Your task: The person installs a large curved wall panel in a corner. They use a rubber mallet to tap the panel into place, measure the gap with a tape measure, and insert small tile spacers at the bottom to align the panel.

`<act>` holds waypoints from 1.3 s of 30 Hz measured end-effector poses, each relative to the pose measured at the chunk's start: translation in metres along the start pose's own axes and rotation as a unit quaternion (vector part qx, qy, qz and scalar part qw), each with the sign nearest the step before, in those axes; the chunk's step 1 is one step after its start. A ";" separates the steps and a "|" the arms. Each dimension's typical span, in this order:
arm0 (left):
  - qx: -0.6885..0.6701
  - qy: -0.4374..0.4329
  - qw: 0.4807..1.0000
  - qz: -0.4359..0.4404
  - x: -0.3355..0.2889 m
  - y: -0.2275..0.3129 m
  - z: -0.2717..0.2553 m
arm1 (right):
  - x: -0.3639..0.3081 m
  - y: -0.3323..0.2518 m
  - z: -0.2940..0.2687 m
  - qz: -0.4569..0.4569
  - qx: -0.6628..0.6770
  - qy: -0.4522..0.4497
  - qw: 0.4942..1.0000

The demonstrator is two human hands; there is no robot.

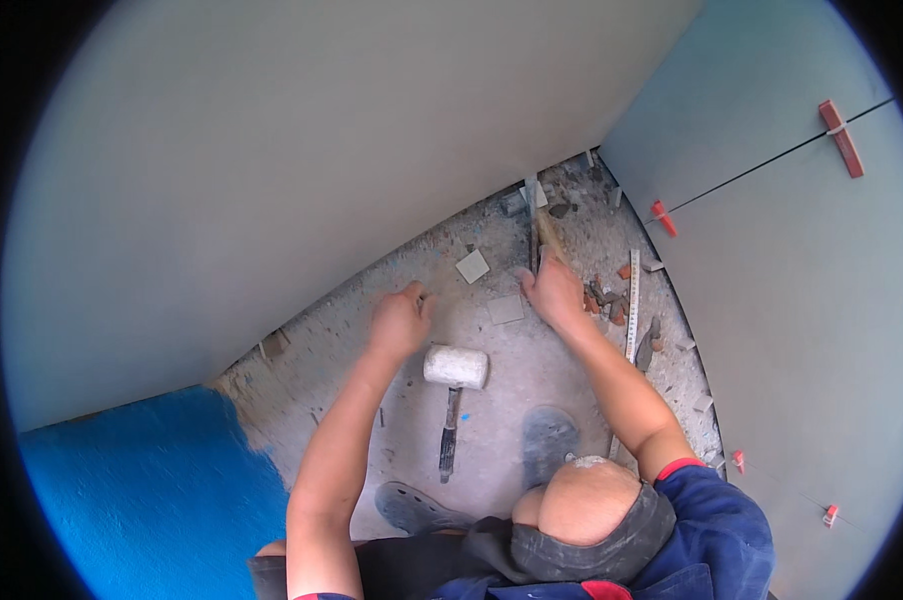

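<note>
My right hand (pixel 556 292) reaches to the foot of the large grey wall panel (pixel 302 170). Its thumb and fingers close about the near end of a narrow flat bar (pixel 534 225), whose far end meets the panel's lower edge. Beside the bar lies a yellowish-brown strip (pixel 550 235), partly hidden by my fingers. My left hand (pixel 401 320) hovers over the floor with curled fingers; what they hold, if anything, is hidden. Between my forearms a white-headed mallet (pixel 457 368) with a black handle lies on the floor. Two small square tile pieces (pixel 473 266) lie between my hands.
Red clamps (pixel 841 138) sit along the joints of the right wall panel (pixel 762 200). Small wedges (pixel 704 403) line its foot. A white ruler (pixel 633 300) and broken reddish rubble (pixel 609 300) lie right of my hand. Blue coating (pixel 152 490) covers the floor at lower left.
</note>
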State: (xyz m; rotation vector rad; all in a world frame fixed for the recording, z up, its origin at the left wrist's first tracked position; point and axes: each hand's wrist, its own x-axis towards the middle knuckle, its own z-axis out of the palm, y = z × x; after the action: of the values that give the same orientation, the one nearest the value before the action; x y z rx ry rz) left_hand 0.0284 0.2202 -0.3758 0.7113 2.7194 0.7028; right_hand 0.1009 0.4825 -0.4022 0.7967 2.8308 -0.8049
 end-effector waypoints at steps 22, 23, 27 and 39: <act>0.061 -0.045 0.997 0.033 0.011 0.031 0.117 | -0.158 0.030 0.010 -0.014 0.251 -0.090 0.964; 0.067 0.008 0.998 0.015 0.007 0.046 0.137 | -0.156 0.037 0.014 -0.004 0.267 -0.101 0.958; 0.000 -0.018 1.000 0.010 0.007 0.059 0.126 | -0.145 0.010 -0.008 -0.011 0.285 -0.094 0.954; -0.081 -0.108 0.988 -0.071 -0.173 -0.114 -0.109 | -0.134 -0.071 -0.049 -0.098 0.087 -0.433 0.892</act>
State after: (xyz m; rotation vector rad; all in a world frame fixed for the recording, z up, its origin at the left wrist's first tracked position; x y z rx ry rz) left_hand 0.0930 0.0017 -0.3219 0.5173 2.4557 0.7550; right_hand 0.1827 0.3951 -0.2970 0.0807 2.0528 -1.0996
